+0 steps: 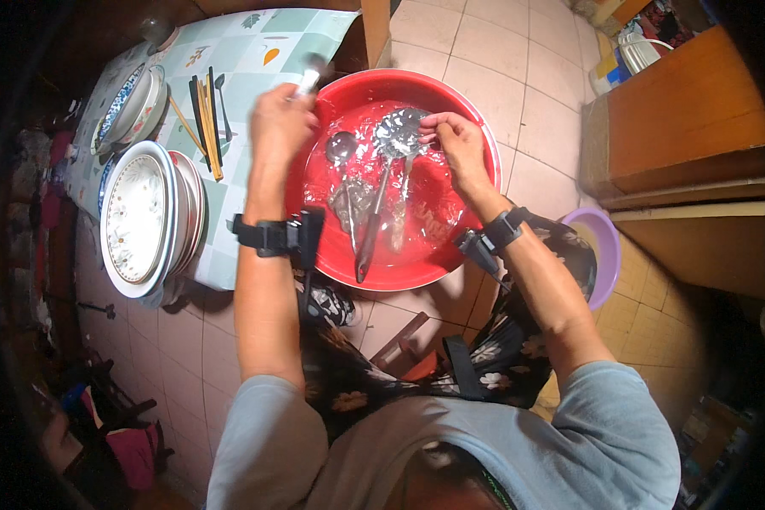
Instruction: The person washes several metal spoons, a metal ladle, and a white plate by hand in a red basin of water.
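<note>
My left hand point(280, 124) is raised at the left rim of a red basin point(331, 264) and grips a shiny metal utensil point(309, 80), blurred and probably a spoon. Over the basin's right side, my right hand point(459, 143) has bent fingers at the edge of a slotted metal skimmer point(398, 131); whether they grip it is unclear. The skimmer's dark handle leans on the near rim. Clear water in the basin surrounds a metal ladle point(341, 148), a greyish mesh-like clump point(350, 203) and a pale handle point(398, 233).
Left of the basin, a table with a checked cloth point(242, 38) holds stacked bowls point(137, 217), more dishes point(134, 105), several chopsticks point(211, 137) and a small spoon point(223, 108). A purple tub point(605, 255) sits right of my knee, near a wooden cabinet point(682, 121).
</note>
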